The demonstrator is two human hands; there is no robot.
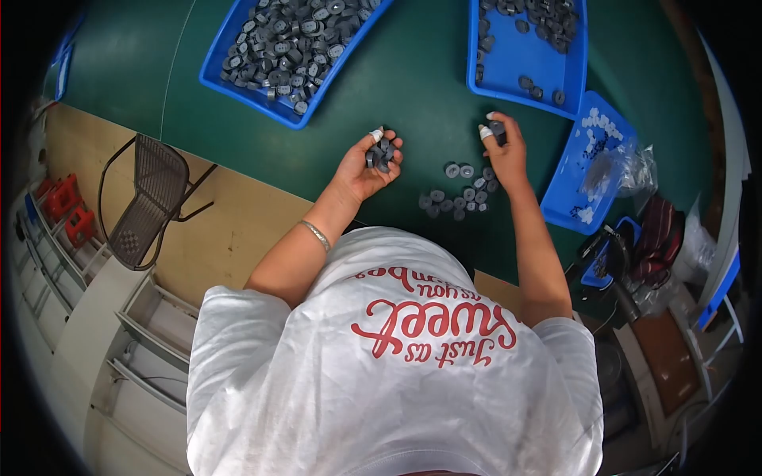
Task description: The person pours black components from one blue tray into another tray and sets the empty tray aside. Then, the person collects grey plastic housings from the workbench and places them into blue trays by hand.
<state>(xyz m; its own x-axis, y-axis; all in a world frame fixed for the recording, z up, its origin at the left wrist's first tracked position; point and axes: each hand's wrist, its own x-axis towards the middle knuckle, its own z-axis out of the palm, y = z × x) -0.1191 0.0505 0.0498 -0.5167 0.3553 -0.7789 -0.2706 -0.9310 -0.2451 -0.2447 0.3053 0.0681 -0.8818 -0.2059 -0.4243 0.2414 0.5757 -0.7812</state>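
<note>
My left hand (361,170) is curled round several small dark grey round plastic parts (382,155), cupped above the table edge. Its thumb has a white wrap on it. Over to the right, my right hand (509,152) pinches one grey round part (498,129) between thumb and fingers, and white covers the thumb there too. Loose grey parts (459,203) lie on the green table (421,87) between my hands and nearer to me, a few close beside my right wrist.
A blue tray (208,73) heaped with grey parts stands at the back left. Another blue tray (508,94) at the back right holds fewer. A third tray (553,208) has small white and black pieces and a clear plastic bag (635,170). A chair (151,190) stands left.
</note>
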